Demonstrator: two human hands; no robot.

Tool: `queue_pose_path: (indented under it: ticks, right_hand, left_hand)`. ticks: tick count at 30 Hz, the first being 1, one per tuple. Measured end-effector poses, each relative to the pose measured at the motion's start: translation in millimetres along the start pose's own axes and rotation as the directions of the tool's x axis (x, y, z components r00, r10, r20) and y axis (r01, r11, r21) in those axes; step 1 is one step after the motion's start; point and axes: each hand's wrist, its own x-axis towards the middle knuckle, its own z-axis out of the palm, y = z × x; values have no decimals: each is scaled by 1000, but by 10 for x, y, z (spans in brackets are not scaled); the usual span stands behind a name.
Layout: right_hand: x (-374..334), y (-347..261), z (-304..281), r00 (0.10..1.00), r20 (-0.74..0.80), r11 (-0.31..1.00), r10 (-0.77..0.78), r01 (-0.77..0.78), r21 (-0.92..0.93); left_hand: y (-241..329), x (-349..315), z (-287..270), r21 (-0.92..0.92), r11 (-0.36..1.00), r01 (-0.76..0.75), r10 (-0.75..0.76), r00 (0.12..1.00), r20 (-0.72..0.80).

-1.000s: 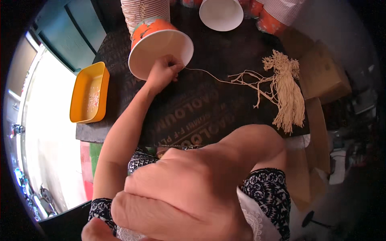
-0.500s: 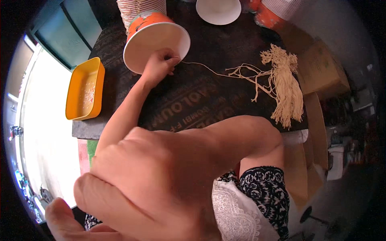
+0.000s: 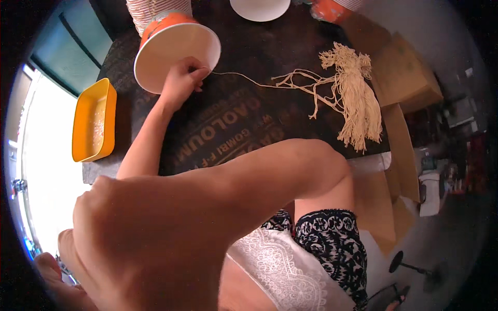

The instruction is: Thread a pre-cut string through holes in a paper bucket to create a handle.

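At the left grip (image 3: 180,84), thumb and forefinger are pinched together on a pale string (image 3: 249,79) at the right rim of an orange paper tub (image 3: 171,52); whether the rim is also pinched cannot be made out. The tub is tilted at the far left of the worktop (image 3: 244,52), its white mouth turned toward the viewer. The right grip (image 3: 104,228) is held close to the camera at lower left, fingers bent; how far it is spread, and whether anything is held, cannot be made out.

A dark stretch of worktop is left between the left forearm and a bundle of strings (image 3: 358,98) at right, crossed by the pinched string. The near edge is largely hidden by the right forearm (image 3: 249,176), which cuts across the lower view.

By the left edge a yellow tray (image 3: 110,127) is set, with small bits inside. Behind the tub a stack of tubs (image 3: 155,8) is seen; farther right, a white bowl (image 3: 261,6) is cut by the frame. Beyond the right edge, a cardboard box (image 3: 412,78) is placed.
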Motion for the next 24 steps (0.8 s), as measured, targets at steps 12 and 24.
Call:
queue_pose_path:
  ticks: [12,24]
  right_hand:
    - [-741,973,-518,855,-306,542,-418,-36,-840]
    - [-1433,1543,-1137,557,-819,506,137,-750,-425]
  left_hand:
    - [-266,154,-89,-1,992,-127,127,992,14]
    - [-100,-4,-121,-134,991,14,-17,1000,-24]
